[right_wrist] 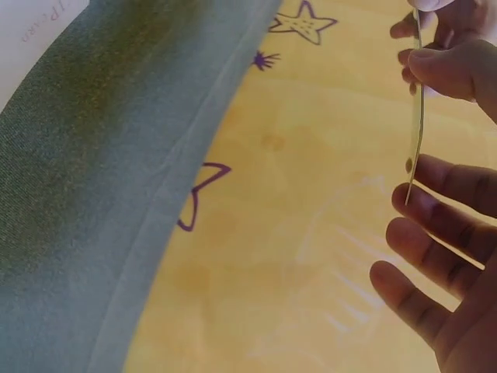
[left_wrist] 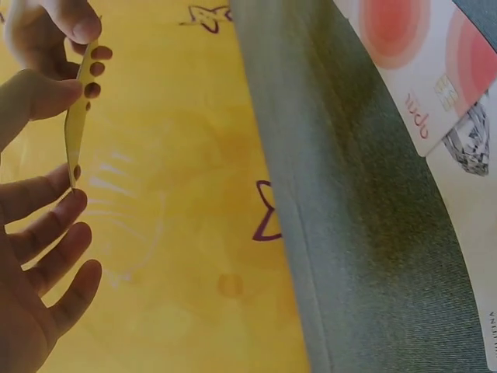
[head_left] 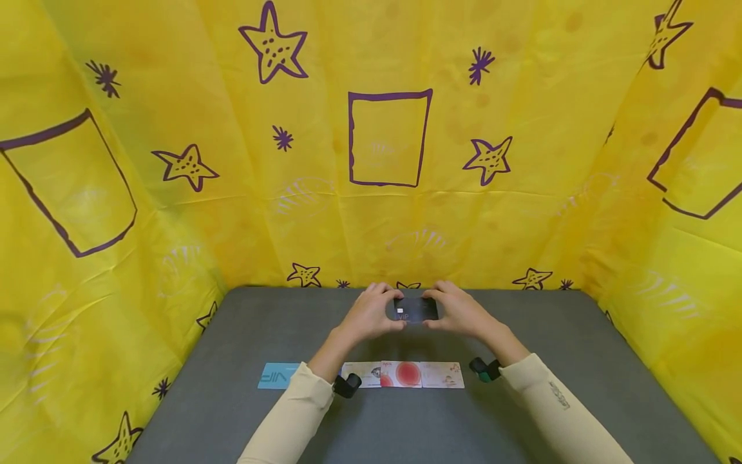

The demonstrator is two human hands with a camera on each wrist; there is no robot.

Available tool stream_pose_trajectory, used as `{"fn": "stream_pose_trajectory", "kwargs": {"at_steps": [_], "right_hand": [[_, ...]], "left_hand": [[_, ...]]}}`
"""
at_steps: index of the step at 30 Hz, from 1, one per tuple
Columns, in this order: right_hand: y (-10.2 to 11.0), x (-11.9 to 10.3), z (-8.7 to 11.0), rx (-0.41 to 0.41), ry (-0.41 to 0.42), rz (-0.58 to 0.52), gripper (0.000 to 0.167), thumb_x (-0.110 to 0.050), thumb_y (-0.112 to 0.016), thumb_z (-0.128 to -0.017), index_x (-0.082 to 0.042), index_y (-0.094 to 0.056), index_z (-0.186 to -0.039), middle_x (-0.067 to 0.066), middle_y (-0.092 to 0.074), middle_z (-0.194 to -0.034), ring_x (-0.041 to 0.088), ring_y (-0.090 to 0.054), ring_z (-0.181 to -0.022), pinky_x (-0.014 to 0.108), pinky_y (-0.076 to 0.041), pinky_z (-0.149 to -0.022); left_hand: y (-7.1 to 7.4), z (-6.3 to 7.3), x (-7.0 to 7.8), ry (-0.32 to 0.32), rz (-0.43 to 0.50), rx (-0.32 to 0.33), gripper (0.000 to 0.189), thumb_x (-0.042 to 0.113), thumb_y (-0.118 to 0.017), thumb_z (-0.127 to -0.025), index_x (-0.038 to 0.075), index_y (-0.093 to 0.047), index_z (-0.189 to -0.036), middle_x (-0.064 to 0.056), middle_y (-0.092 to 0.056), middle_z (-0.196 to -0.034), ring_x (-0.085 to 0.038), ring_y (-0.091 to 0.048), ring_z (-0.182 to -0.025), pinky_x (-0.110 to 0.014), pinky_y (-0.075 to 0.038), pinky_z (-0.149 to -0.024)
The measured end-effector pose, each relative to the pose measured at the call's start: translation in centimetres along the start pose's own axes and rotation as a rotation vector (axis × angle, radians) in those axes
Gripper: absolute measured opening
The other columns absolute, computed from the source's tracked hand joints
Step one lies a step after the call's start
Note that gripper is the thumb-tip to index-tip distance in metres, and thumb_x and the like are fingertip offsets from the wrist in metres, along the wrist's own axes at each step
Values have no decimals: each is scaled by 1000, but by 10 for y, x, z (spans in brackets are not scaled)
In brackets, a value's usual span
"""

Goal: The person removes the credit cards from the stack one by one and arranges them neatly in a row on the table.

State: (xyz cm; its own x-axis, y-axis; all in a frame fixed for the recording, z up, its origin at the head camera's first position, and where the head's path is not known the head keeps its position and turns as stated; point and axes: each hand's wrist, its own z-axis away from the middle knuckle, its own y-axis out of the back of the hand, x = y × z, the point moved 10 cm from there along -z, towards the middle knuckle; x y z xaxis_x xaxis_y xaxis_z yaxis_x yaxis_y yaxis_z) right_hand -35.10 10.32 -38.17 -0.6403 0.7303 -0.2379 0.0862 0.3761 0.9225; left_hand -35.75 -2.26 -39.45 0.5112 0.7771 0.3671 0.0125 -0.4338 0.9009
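Both hands hold up a dark card (head_left: pixel 416 309) marked VIP, with a small light chip square at its left. My left hand (head_left: pixel 371 312) pinches the card's left end between thumb and fingers. At the other end, the thumb and fingers of my right hand (head_left: pixel 460 310) grip it. Both wrist views show the card nearly edge-on, a thin strip (left_wrist: pixel 75 128) between the fingertips; the lower fingers spread away from it. In the head view the card is above the far part of the grey table (head_left: pixel 278 322).
Nearer on the table lies a row of cards: a light blue card (head_left: pixel 274 376) partly behind the left forearm, a white card with a diamond picture (left_wrist: pixel 470 144), a card with red circles (head_left: pixel 402 374) and a pale card (head_left: pixel 443 375). Yellow patterned cloth (head_left: pixel 394 245) surrounds the table.
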Motion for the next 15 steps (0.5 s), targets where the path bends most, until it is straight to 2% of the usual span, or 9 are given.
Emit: {"fn": "stream_pose_trajectory", "kwargs": {"at_steps": [9,15], "right_hand": [[17,2,10,3,-15,-19,49,-29,-83,-74,-6,-67,-114,8,-60,-104,21,-55,-92,40,-49,-80],[26,3,18,37,-1,-26,47,-27,-84,-74,-5,-68,-112,8,-60,-103,22,-55,-93,42,-49,-81]], "left_hand": [[6,2,19,-40,-11,44,55,36,-78,-77,14,-64,-125,-5,-59,-114,-24,-50,-108,-41,-45,-93],[9,4,31,-63,-24,64,54,38,-77,-78,14,-64,-125,-4,-59,-117,-23,-51,-110,-40,-45,-94]]}}
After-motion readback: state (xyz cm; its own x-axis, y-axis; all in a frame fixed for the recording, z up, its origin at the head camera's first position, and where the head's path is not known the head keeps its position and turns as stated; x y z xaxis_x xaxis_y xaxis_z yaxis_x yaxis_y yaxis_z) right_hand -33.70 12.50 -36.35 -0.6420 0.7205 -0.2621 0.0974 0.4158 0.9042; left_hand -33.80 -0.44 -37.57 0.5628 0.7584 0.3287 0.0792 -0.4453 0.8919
